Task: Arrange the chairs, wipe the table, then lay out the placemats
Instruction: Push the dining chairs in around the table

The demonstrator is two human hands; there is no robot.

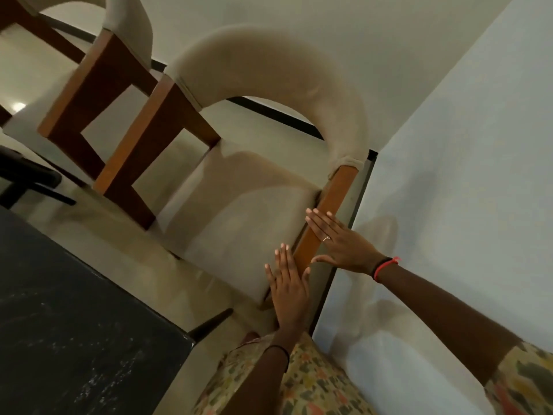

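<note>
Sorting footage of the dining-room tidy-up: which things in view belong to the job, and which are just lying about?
Job: near chair, second chair, dark table, left hand, right hand.
Just there: black furniture base, pale wall.

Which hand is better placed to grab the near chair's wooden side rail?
Right, probably: the right hand lies flat across the wooden rail, while the left hand sits beside it, over the seat cushion.
</note>
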